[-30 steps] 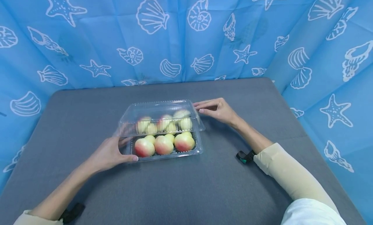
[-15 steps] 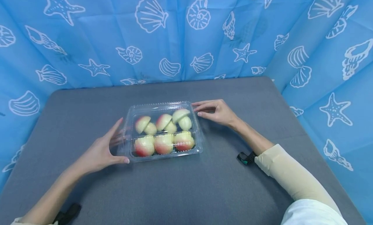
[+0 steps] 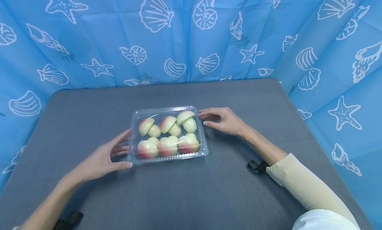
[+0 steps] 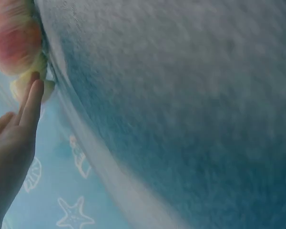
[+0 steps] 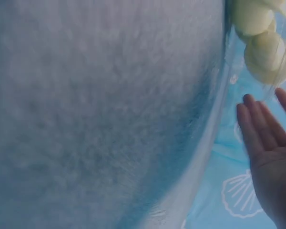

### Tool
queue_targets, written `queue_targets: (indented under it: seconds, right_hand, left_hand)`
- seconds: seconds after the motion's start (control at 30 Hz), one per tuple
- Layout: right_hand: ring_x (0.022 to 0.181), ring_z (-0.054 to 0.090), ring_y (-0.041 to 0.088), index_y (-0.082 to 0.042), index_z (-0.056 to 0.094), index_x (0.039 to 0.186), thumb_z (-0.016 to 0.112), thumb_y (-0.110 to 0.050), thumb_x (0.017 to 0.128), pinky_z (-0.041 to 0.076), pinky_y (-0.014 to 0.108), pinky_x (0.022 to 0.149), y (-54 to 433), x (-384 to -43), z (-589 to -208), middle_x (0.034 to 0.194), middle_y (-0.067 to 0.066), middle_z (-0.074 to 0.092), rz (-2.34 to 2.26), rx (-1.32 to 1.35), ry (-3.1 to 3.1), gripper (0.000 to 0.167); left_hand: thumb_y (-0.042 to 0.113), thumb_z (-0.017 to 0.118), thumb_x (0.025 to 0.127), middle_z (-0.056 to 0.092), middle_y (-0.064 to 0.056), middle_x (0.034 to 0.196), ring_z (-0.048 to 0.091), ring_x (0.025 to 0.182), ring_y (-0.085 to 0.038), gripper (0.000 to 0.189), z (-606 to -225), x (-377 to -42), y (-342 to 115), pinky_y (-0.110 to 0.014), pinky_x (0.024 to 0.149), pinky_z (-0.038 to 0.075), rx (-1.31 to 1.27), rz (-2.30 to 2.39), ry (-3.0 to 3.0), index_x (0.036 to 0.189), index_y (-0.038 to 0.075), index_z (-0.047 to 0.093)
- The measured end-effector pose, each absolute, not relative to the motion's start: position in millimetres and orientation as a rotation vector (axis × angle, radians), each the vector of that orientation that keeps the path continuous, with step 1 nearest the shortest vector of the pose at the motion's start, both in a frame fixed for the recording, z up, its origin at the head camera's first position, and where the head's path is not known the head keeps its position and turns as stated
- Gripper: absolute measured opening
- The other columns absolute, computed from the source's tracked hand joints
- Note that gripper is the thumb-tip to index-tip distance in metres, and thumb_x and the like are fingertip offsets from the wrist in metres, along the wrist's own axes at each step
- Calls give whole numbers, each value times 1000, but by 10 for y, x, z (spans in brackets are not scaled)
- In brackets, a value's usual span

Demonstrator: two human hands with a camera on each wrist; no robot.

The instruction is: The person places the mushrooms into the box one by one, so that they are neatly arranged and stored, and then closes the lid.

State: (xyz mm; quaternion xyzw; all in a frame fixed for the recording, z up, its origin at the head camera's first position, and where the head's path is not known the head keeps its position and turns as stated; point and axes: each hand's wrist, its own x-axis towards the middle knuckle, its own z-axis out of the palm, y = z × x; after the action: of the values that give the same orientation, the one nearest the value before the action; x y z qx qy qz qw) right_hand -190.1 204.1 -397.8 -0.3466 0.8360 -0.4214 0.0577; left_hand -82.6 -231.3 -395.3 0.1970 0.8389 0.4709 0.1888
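A clear plastic clamshell box (image 3: 167, 160) lies on the table with its lid down. Through the lid show several mushroom-shaped pieces (image 3: 148, 149), cream with pink-red caps, in two rows. My left hand (image 3: 101, 158) is at the box's left side, fingers spread and thumb by the front left corner. At the far right corner is my right hand (image 3: 223, 120), fingertips right at the rim. The left wrist view has straight fingers (image 4: 33, 102) close to the box's end. In the right wrist view, the outstretched fingers (image 5: 250, 129) point toward the pale pieces (image 5: 268, 55).
The box sits mid-table on a grey cloth-covered table (image 3: 191, 197). A blue curtain (image 3: 185, 34) with white seashells and starfish hangs behind and at the sides. Black wrist straps (image 3: 258, 167) are on both forearms.
The raised lid has come down over the box. My left hand has drawn back a little leftward from the box's side, while the right stays by the far right corner.
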Motion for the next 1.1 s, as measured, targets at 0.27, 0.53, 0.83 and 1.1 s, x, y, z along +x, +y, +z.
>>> queue_targets:
  seconds: [0.27, 0.53, 0.83, 1.1]
  right_hand:
    - [96, 69, 19, -19, 37, 154, 69, -13, 93, 56, 35, 84, 2041, -1643, -3886, 118, 8, 68, -1167, -798, 2335, 70]
    - [89, 65, 24, -33, 2, 160, 70, -6, 88, 54, 34, 77, 2035, -1515, -3860, 109, 11, 64, -1216, -698, 2032, 103]
    - [87, 65, 28, -38, -9, 158, 67, -4, 89, 56, 46, 82, 2081, -1450, -3858, 116, 22, 56, -1390, -618, 1723, 108]
    - [80, 66, 39, -41, -14, 156, 63, 5, 92, 57, 54, 76, 1954, -1344, -3938, 92, 23, 61, -1483, -568, 1736, 110]
  left_hand:
    - [21, 77, 89, 37, -24, 153, 69, 100, -19, 91, -3901, -797, -2237, -29, 80, 57, 503, 1326, 2429, 160, 15, 20]
    - [16, 78, 87, 31, -29, 155, 70, 76, -20, 99, -3873, -803, -2187, -27, 70, 55, 415, 1352, 2362, 161, 16, 13]
    - [14, 79, 85, 29, -28, 156, 71, 79, -24, 101, -3851, -805, -2160, -30, 64, 55, 365, 1396, 2305, 161, 18, 12]
    - [14, 79, 86, 27, -25, 158, 71, 82, -25, 102, -3860, -792, -2141, -32, 63, 55, 338, 1416, 2265, 161, 22, 11]
